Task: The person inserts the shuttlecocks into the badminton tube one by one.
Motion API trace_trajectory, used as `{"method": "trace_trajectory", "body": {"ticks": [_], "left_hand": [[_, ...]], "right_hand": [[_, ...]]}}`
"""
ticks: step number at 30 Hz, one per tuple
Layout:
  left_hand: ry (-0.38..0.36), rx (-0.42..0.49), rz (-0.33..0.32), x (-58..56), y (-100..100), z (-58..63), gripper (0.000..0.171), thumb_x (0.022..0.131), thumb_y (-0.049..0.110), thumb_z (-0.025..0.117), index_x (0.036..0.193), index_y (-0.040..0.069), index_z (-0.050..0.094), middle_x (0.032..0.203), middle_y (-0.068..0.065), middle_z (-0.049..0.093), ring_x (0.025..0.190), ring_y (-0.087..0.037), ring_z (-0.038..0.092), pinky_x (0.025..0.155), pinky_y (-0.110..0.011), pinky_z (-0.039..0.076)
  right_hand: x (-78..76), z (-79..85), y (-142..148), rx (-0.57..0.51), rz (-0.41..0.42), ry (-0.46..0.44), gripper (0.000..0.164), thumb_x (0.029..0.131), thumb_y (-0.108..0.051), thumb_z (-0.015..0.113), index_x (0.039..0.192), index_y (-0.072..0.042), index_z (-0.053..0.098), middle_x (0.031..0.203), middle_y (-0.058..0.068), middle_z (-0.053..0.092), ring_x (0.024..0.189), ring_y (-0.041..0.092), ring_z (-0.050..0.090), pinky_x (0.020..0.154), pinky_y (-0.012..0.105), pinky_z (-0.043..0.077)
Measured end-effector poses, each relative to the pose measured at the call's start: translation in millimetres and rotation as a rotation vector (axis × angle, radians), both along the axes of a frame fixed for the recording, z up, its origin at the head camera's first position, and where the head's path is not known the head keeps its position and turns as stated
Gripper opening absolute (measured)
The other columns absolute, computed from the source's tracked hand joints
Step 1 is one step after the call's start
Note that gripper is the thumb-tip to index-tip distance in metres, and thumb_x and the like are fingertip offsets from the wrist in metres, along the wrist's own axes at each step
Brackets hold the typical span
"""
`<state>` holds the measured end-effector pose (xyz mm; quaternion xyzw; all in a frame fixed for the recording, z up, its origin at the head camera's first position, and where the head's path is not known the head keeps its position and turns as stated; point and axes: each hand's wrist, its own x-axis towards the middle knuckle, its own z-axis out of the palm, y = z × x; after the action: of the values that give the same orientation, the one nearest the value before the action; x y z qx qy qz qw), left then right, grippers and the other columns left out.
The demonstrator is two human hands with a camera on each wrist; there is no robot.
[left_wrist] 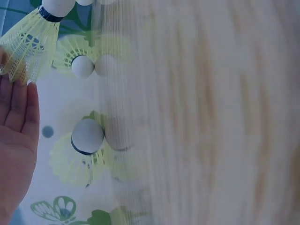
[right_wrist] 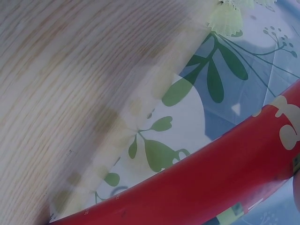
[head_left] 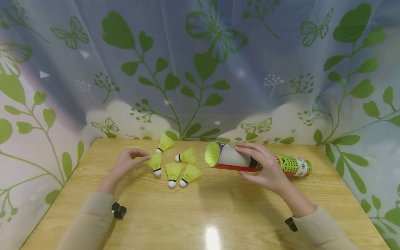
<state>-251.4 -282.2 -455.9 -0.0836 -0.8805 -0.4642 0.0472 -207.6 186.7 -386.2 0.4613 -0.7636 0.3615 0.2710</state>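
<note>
My left hand [head_left: 129,163] pinches the skirt of a yellow shuttlecock [head_left: 155,162], whose white cork points down. In the left wrist view the fingers [left_wrist: 18,105] lie against that skirt. Another bit of yellow shows behind the hand, mostly hidden. My right hand [head_left: 265,170] grips a shuttlecock tube [head_left: 234,156] round its middle, thumb below and fingers above. The tube lies sideways, its open end facing left, and a yellow skirt [head_left: 211,155] fills that mouth. Its red side [right_wrist: 211,173] crosses the right wrist view.
Between the hands, several loose shuttlecocks lie on the wooden table [head_left: 187,215]: one at the back [head_left: 165,143], one nearer the tube [head_left: 186,156], and two in front, a left one [head_left: 173,173] and a right one [head_left: 190,174]. A patterned curtain [head_left: 175,69] hangs behind.
</note>
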Motion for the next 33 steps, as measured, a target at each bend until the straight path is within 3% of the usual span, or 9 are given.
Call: {"method": "trace_trajectory", "body": {"ticks": [9,19,26,33], "left_hand": [[0.054,0.052,0.057,4.2,11,4.1,0.03,0.081,0.039,0.073,0.091,0.01,0.074,0.099,-0.008,0.072,0.095,-0.011,0.061,0.103,-0.05,0.041],[0.202,0.114,0.108,9.6,34,12.1,0.024,0.082,0.029,0.074,0.089,0.006,0.074,0.092,-0.01,0.073,0.083,0.003,0.062,0.09,-0.039,0.051],[0.241,0.172,0.178,12.8,50,19.2,0.026,0.081,0.032,0.075,0.092,0.008,0.074,0.093,-0.009,0.073,0.084,0.004,0.061,0.087,-0.042,0.052],[0.292,0.196,0.22,14.7,64,28.9,0.024,0.081,0.031,0.076,0.093,0.01,0.074,0.094,-0.006,0.073,0.084,-0.001,0.064,0.083,-0.032,0.054]], "right_hand": [[0.8,1.9,0,-0.001,0.005,-0.008,0.065,0.066,-0.007,0.08,0.127,-0.001,0.057,0.129,0.018,0.055,0.118,0.028,0.051,0.102,0.019,0.038],[2.4,2.0,0,0.009,-0.033,-0.009,0.066,0.066,-0.008,0.08,0.128,-0.004,0.057,0.129,0.016,0.056,0.118,0.024,0.051,0.102,0.018,0.038],[-0.3,0.3,1,-0.004,-0.026,-0.01,0.068,0.063,-0.006,0.082,0.126,-0.003,0.058,0.127,0.019,0.056,0.118,0.027,0.051,0.102,0.017,0.037],[-1.2,0.0,2,-0.002,-0.021,-0.014,0.069,0.063,-0.005,0.082,0.127,-0.002,0.057,0.127,0.019,0.056,0.119,0.026,0.05,0.102,0.017,0.037]]}}
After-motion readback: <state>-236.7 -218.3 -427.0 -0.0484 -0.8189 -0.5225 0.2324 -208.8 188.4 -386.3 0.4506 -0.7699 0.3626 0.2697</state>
